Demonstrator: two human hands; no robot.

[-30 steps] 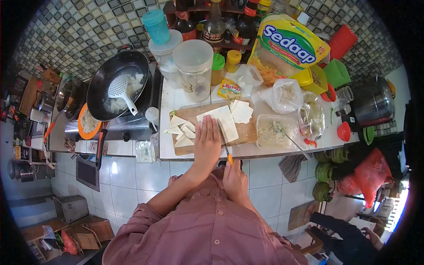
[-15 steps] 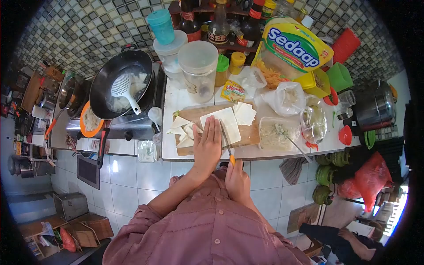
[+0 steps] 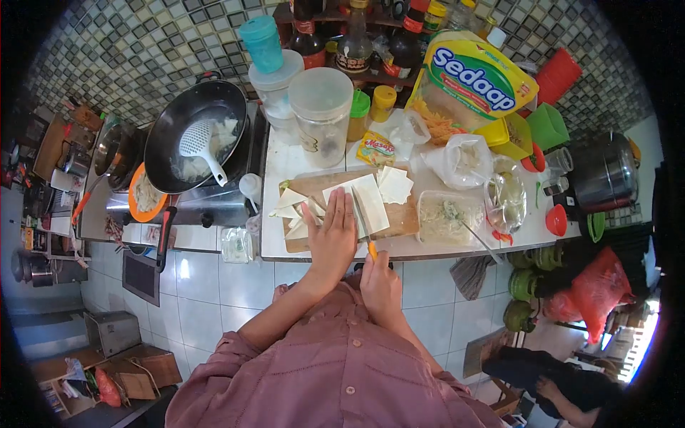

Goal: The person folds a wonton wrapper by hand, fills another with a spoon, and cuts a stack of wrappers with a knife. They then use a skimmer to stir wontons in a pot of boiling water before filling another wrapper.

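Note:
On the wooden cutting board (image 3: 401, 222) lies a stack of thin white sheets (image 3: 372, 198) that look like pastry wrappers. My left hand (image 3: 332, 237) presses flat on it, fingers stretched forward and thumb spread out. A knife (image 3: 372, 250) with a yellow-orange handle is gripped in my right hand (image 3: 381, 284). Its blade lies lengthwise across the sheets, just right of my left fingers. Smaller cut white pieces (image 3: 288, 198) lie loosely at the board's left end, partly behind my left thumb. Another small stack of cut squares (image 3: 394, 184) sits at its upper right.
Right of the board stands a clear tub of pale filling (image 3: 437, 227) with a spoon. Behind are a plastic jar (image 3: 320, 118), a seasoning packet (image 3: 376, 148) and a plastic bag (image 3: 464, 162). A wok (image 3: 160, 139) with a slotted spatula (image 3: 198, 139) sits on the stove at left.
The knife and my right hand have shifted slightly left. My left thumb has spread farther from the fingers. At lower right, another person's arm and dark clothing have moved.

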